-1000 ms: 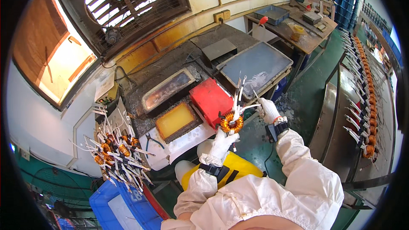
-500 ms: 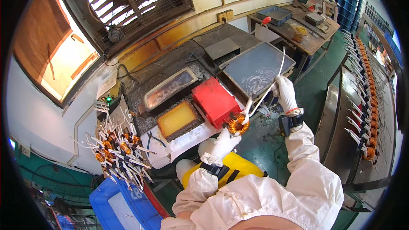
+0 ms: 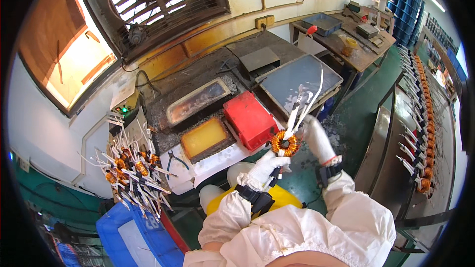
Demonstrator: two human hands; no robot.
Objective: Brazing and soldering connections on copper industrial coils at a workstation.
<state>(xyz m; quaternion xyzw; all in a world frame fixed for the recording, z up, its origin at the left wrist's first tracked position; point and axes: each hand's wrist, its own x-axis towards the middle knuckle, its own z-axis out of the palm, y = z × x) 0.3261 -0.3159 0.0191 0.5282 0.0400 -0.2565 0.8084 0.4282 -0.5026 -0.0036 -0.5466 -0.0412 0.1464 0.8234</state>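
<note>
My left hand (image 3: pixel 262 170), in a white glove, is closed on a copper-wound toroidal coil (image 3: pixel 285 144), holding it from below in front of the red box. White sleeved leads (image 3: pixel 303 108) rise from the coil's top, and one long lead curves up over the grey tray. Dark ends of something hang below the coil by my left fingers. My gloved right hand (image 3: pixel 316 137) is beside the base of the leads, just right of the coil. Its fingertips are blurred and partly hidden, so its grip on a lead cannot be made out.
A red box (image 3: pixel 250 121), a pan of yellow material (image 3: pixel 204 138), a framed trough (image 3: pixel 199 101) and a grey liquid tray (image 3: pixel 302 81) stand ahead. Pliers (image 3: pixel 176 160) lie left, near piled coils (image 3: pixel 133 168) above a blue bin (image 3: pixel 116 230). More coils line a right-hand rack (image 3: pixel 426 118).
My right hand has come down from the long lead's upper part to beside the coil. The coil has shifted slightly right and turned, its leads now pointing up.
</note>
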